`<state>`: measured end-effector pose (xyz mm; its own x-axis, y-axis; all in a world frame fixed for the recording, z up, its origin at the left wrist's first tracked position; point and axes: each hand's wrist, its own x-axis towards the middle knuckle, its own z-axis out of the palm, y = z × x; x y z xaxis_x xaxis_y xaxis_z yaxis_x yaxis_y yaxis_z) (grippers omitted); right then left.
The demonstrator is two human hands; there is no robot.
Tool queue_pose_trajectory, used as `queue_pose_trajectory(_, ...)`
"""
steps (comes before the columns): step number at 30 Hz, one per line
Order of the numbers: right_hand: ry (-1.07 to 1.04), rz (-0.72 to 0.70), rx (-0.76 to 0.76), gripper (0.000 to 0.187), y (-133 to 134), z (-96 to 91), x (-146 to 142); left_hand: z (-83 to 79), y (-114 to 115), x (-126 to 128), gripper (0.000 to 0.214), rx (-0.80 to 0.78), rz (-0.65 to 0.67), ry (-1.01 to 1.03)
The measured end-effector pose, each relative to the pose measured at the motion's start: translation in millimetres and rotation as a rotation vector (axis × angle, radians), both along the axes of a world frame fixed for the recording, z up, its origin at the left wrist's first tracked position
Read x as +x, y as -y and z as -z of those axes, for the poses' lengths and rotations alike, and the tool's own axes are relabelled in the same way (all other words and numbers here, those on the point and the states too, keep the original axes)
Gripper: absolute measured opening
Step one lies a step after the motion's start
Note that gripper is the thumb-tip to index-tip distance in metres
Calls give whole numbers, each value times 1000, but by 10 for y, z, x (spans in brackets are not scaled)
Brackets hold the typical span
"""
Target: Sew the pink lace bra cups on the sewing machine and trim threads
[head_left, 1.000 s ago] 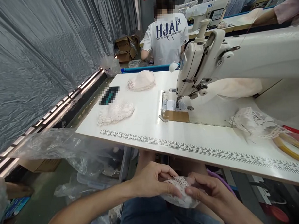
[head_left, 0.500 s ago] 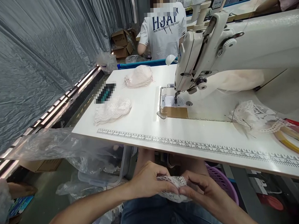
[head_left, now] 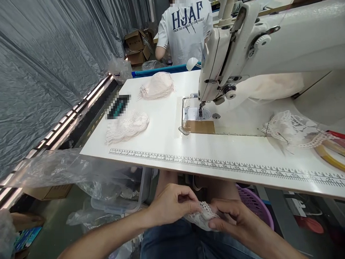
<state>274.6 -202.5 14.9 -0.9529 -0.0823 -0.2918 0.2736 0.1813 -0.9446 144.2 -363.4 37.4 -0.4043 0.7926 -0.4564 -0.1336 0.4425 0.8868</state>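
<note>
Over my lap, below the table's front edge, both hands hold a piece of white lace (head_left: 203, 218). My left hand (head_left: 175, 203) pinches its left side between thumb and fingers. On the right side, my right hand (head_left: 232, 220) grips the lace with the thumb on top. Part of the lace is hidden behind the fingers. On the white sewing table (head_left: 158, 133) lie a stack of white lace pieces (head_left: 127, 127) at the left and a stack of pale pink fabric pieces (head_left: 157, 86) farther back.
A white sewing machine (head_left: 223, 63) stands over the right half of the table. Crumpled lace (head_left: 295, 131) and a yellow tape roll (head_left: 333, 158) lie at the right. Below are a purple basket (head_left: 256, 206) and a clear plastic bin (head_left: 118, 205). Another person (head_left: 187, 29) sits beyond the table.
My left fingers have shifted slightly up and left on the lace, so the thumbs are farther apart. The lace is tilted differently. The view has shifted slightly.
</note>
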Motion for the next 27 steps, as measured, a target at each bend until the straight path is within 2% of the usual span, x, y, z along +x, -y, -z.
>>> queue_pose_trajectory(5,47,20,-89,31,-73,-2,36,1,6,-19,35,7,-99,352)
queue_pose_trajectory(7,57,13,-133,30,-98,-17,66,6,2,-12,40,-16,-110,416)
queue_pose_trajectory(12,59,-4,-174,27,-107,-60,105,31,-45,21,42,-33,-127,428)
queue_pose_trajectory(18,48,31,-168,33,-115,-28,118,75,-51,39,42,-44,-155,380)
queue_pose_trajectory(23,48,-6,-138,29,-120,-34,119,74,-70,57,42,-75,-120,366)
queue_pose_trajectory(27,69,61,-114,34,-66,-17,83,59,-111,76,42,-73,-102,312)
